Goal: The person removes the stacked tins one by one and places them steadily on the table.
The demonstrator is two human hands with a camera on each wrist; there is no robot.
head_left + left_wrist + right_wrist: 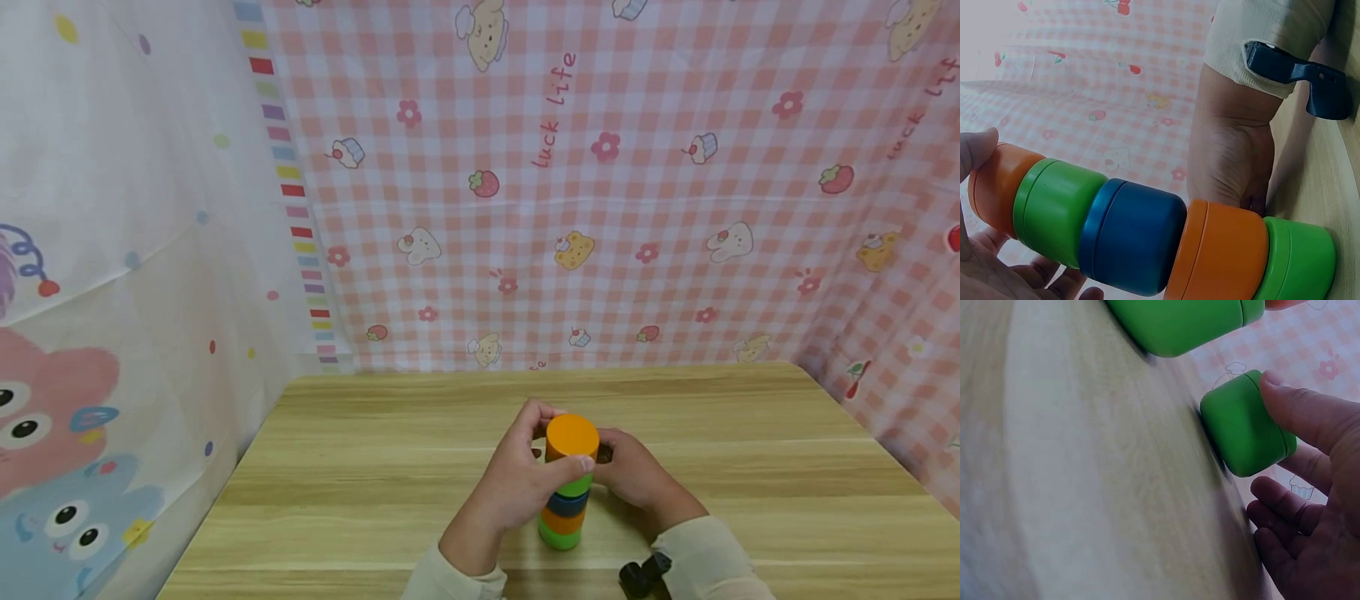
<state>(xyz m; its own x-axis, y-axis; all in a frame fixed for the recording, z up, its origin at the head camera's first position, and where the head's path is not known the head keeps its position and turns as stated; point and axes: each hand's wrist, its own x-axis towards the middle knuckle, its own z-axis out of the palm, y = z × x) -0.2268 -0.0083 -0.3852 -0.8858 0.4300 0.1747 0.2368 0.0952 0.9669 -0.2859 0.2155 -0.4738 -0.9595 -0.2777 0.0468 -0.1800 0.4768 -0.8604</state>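
Observation:
A stack of small round jars point(567, 505) stands upright on the table: green at the bottom, then orange, blue, green and orange on top. Each has a seam near its flat upper end, as the blue jar point(1135, 236) shows. My left hand point(517, 475) grips the top orange jar point(573, 437), its thumb on the near side and fingers behind. Right of and behind the stack, my right hand point(633, 472) pinches another green jar point(1244, 428) between thumb and forefinger, low at the tabletop. The stack hides this jar in the head view. The other right fingers curl loosely below it.
The wood-grain table point(360, 467) carries the stack. A black strapped-on device point(645, 575) sits at my right sleeve, just right of the stack's base. Behind the table hangs a pink checked cloth point(510, 208), and a white printed cloth point(150, 333) hangs at the left.

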